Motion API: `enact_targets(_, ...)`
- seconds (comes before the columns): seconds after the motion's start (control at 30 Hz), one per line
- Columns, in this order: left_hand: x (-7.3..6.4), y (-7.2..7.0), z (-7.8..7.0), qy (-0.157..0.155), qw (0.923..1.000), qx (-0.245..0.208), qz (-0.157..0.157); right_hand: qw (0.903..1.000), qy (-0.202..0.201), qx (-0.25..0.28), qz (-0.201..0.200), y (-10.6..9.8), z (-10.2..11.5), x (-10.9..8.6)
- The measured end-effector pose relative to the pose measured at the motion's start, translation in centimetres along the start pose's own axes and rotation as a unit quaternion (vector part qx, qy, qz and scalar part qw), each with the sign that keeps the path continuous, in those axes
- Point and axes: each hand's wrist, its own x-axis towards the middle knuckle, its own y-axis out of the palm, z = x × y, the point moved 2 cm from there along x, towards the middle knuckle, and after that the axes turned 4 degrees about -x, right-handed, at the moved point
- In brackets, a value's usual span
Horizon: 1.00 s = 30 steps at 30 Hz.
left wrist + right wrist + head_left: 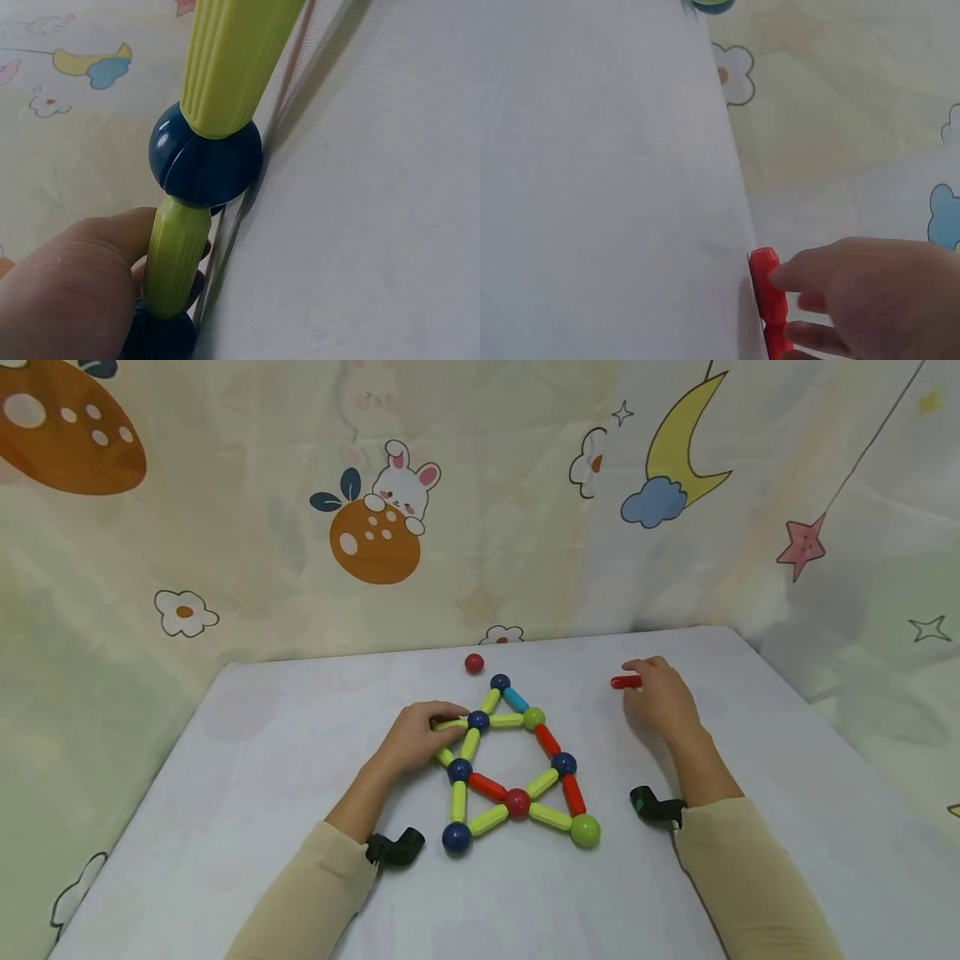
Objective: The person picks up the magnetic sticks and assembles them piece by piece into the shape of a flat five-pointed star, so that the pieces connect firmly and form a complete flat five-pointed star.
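A flat frame of yellow-green rods (506, 720), red rods (487, 787), one light-blue rod (516, 699) and blue, green and red balls (517, 802) lies on the table. At its left side, my left hand (412, 737) has thumb and fingers about a yellow-green rod (452, 724) beside a blue ball (478, 720). The hand hides that rod's outer end and the end of a second rod (445, 757) below. Off to the right, my right hand (663, 697) pinches a red rod (626, 682), its left end sticking out; the right wrist view shows this red piece (768, 285) against the table.
A loose red ball (474, 663) sits near the table's back edge, just behind the frame's top blue ball (500, 682). A patterned cloth (510, 527) hangs behind the white table (300, 827). Dark wrist cameras (395, 847) sit on both cuffs.
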Motion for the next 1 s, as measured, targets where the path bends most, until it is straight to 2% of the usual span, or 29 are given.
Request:
enact_targets(0.3,0.2,-0.1,0.1,-0.012,0.9997,-0.023,0.005,0.9989,-0.026,-0.029,0.026,0.4,-0.9,0.3)
enact_targets(0.67,0.4,0.2,0.4,-0.013,0.9997,-0.019,0.003,0.9994,-0.003,0.028,0.022,0.9,-1.7,0.4)
enact_targets(0.87,0.3,0.2,0.4,-0.011,0.9998,-0.015,0.002,0.9986,-0.006,0.051,0.007,0.8,-1.0,0.0)
enact_targets(1.0,0.1,0.1,0.5,-0.013,0.9998,-0.014,0.001,0.9974,-0.014,0.068,0.019,0.9,-0.3,0.0)
